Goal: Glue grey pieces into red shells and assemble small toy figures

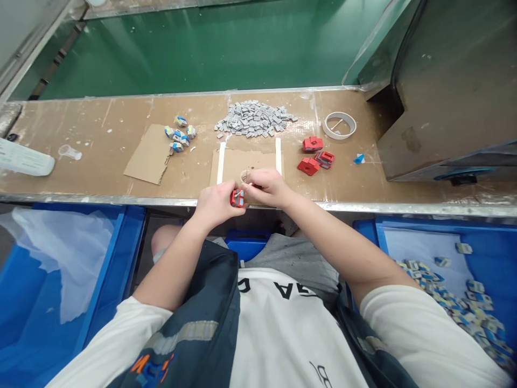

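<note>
My left hand [217, 206] is closed around a small red plastic block [237, 198] with pale grey-blue parts, held just over the front edge of the bench. Beside it, my right hand [267, 187] is pinched on something thin and light-coloured that its fingers mostly hide. A pale tip lies against the face of the red block. Both hands are over a cardboard piece [250, 160] flanked by two white tape strips. To the right sit several similar red blocks [310, 166]. Behind the cardboard is a heap of small grey pieces [256, 118].
A tape roll [351, 128] and a blue scrap [358, 159] lie at right, near a metal housing [444, 97]. At left are blue-and-white blocks [177, 146], a cardboard sheet [147, 156] and a white bottle [26, 158]. Blue bins [133, 237] flank my legs; a green belt [210, 48] runs behind.
</note>
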Action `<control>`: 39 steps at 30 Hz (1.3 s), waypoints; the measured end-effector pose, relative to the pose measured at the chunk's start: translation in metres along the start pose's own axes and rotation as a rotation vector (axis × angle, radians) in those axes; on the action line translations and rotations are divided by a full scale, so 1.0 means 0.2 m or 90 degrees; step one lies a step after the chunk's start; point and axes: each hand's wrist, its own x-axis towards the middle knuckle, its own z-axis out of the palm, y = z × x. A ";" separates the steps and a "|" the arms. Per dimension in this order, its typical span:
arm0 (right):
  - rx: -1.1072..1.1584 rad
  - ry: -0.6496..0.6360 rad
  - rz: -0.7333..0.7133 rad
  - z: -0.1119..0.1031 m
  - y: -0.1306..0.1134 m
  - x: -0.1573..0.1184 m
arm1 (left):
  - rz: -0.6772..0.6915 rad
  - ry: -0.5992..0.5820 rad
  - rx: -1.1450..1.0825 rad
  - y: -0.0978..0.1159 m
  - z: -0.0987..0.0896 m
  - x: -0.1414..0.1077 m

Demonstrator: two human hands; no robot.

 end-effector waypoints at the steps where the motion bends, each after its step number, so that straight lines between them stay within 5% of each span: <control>1: -0.003 0.001 -0.005 0.00 0.00 0.00 | -0.002 -0.004 0.002 0.00 0.00 0.00; 26: -0.010 -0.008 0.032 0.01 0.00 -0.01 | -0.008 -0.019 0.002 0.02 -0.01 0.01; 33: -0.075 0.272 0.212 -0.07 0.03 0.00 | 0.046 0.023 -0.144 -0.04 -0.01 -0.02; 36: -0.102 0.190 0.247 -0.08 0.04 0.01 | 0.105 0.090 -0.327 -0.10 -0.01 -0.07; 39: -0.179 0.060 0.262 -0.05 0.02 0.01 | 0.069 0.135 -0.486 -0.14 -0.01 -0.12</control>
